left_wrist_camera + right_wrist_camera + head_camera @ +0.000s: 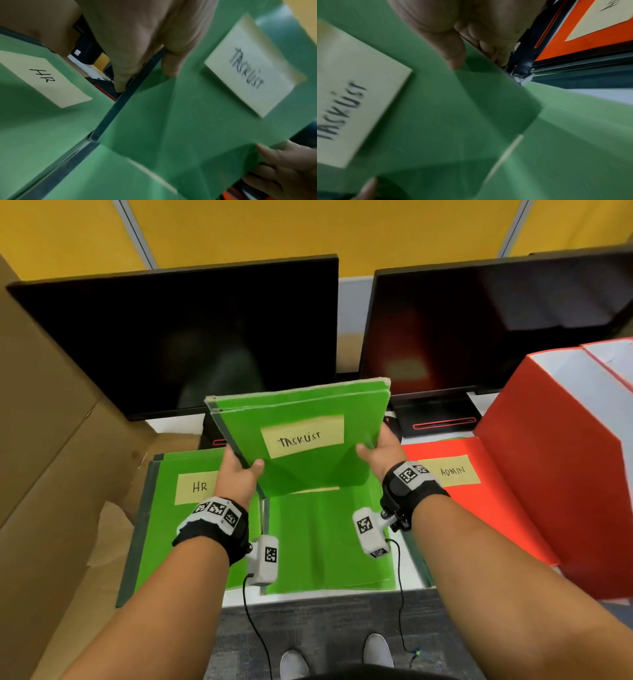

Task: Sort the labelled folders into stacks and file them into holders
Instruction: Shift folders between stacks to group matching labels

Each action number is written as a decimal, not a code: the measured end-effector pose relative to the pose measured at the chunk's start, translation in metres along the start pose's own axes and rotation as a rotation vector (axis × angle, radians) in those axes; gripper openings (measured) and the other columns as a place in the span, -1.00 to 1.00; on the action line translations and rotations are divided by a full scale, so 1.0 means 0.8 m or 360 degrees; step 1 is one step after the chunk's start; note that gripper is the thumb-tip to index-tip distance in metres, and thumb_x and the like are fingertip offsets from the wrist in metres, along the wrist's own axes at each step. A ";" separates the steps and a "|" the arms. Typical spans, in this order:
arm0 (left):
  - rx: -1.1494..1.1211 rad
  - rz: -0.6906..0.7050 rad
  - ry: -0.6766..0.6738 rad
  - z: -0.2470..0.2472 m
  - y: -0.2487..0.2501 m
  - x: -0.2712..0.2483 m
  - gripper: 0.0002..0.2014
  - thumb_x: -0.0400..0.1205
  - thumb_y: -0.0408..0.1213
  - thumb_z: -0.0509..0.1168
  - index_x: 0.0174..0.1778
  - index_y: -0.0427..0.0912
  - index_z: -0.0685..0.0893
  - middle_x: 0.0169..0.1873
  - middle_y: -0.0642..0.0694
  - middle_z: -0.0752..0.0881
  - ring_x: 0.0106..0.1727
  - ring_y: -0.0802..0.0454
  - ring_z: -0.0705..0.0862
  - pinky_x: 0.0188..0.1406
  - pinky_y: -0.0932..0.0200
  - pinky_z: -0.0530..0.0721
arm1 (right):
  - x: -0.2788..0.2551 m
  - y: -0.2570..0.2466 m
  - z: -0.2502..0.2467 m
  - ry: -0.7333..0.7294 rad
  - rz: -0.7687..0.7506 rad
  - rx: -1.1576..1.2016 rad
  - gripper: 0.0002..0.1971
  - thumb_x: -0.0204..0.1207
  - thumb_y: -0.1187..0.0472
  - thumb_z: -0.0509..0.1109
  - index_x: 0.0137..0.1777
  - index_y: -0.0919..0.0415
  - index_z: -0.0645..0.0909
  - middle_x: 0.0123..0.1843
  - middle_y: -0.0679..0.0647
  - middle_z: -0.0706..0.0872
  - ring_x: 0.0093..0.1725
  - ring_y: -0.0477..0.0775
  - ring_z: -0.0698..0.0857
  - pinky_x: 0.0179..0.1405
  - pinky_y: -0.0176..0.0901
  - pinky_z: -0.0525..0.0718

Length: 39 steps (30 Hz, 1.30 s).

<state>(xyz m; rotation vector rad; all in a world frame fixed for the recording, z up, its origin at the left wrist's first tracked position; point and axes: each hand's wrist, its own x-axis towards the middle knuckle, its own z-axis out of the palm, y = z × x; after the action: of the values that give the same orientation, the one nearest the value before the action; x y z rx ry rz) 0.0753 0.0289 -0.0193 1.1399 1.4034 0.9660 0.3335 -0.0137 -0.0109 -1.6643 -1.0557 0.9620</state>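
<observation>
Folders labelled TASKLIST point(301, 440) tilt between left hand point(238, 474) and right hand point(383, 455), each pinching an edge.

Both hands, left point(236, 474) and right point(382, 453), raised forward, thumbs on top, fingers curled beneath.

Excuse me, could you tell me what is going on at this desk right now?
A person is sorting labelled folders. Both the left hand and right hand grip a green TASKLIST folder, lifted and tilted above another green folder. The HR folder lies left, the red ADMIN folder right.
</observation>
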 end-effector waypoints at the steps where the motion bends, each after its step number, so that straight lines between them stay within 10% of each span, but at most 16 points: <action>1: 0.0104 0.0001 -0.0031 0.001 -0.010 -0.001 -0.50 0.65 -0.42 0.27 0.51 -0.08 0.36 0.41 -0.05 0.58 0.44 -0.08 0.53 0.50 -0.19 0.42 | -0.003 0.010 0.000 -0.0023 0.0085 -0.0104 -0.53 0.55 0.39 0.33 0.44 0.09 0.43 0.32 0.02 0.65 0.30 0.03 0.60 0.40 0.00 0.50; 5: 0.0323 0.0041 -0.0037 0.006 -0.026 0.000 -0.54 0.65 -0.23 0.31 0.46 -0.08 0.38 0.39 -0.06 0.60 0.42 -0.08 0.55 0.49 -0.22 0.43 | -0.007 0.030 -0.002 0.0091 0.0055 -0.0181 -0.63 0.60 0.31 0.29 0.40 0.12 0.48 0.24 0.04 0.69 0.25 0.08 0.64 0.39 0.10 0.53; 12: 0.0853 -0.0245 -0.0011 0.009 -0.054 -0.008 -0.49 0.62 -0.46 0.28 0.51 -0.16 0.41 0.38 -0.12 0.59 0.31 -0.11 0.61 0.23 0.07 0.60 | 0.008 -0.015 -0.025 0.0450 -0.0179 -0.0054 -0.68 0.61 0.33 0.24 0.33 0.05 0.51 0.14 -0.04 0.70 0.14 -0.01 0.66 0.26 -0.08 0.57; 16: 0.1224 -0.0472 -0.0117 0.013 -0.089 -0.018 -0.44 0.60 -0.48 0.26 0.56 -0.24 0.37 0.36 -0.27 0.59 -0.04 -0.04 0.70 -0.30 0.26 0.65 | 0.004 -0.010 -0.037 0.0519 -0.0143 -0.0025 -0.67 0.64 0.34 0.20 0.38 0.16 0.43 0.17 0.00 0.63 0.13 -0.03 0.58 0.20 -0.22 0.47; 28: 0.1363 -0.0742 -0.0159 0.011 -0.116 -0.030 -0.46 0.49 -0.36 0.48 0.39 -0.24 0.50 0.22 -0.20 0.66 0.22 -0.17 0.65 0.15 0.08 0.68 | -0.017 0.089 -0.039 0.0263 0.0553 -0.0286 -0.56 0.63 0.39 0.18 0.49 0.18 0.30 0.28 0.22 0.62 0.17 0.21 0.62 0.17 -0.04 0.54; 39: 0.1003 -0.0511 0.0004 0.026 -0.093 -0.023 -0.73 0.63 -0.53 0.07 0.16 -0.22 0.54 -0.10 -0.15 0.62 -0.23 -0.02 0.56 -0.37 0.20 0.48 | -0.009 0.124 -0.030 -0.0047 0.0803 -0.0644 -0.57 0.56 0.35 0.22 0.44 0.31 0.38 0.08 0.23 0.64 -0.03 0.17 0.64 -0.01 -0.16 0.57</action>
<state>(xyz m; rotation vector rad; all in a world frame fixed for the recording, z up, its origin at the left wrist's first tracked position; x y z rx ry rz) 0.0860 -0.0062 -0.0901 1.2978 1.8909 0.2935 0.3755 -0.0485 -0.0974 -2.3291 -0.9043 1.1423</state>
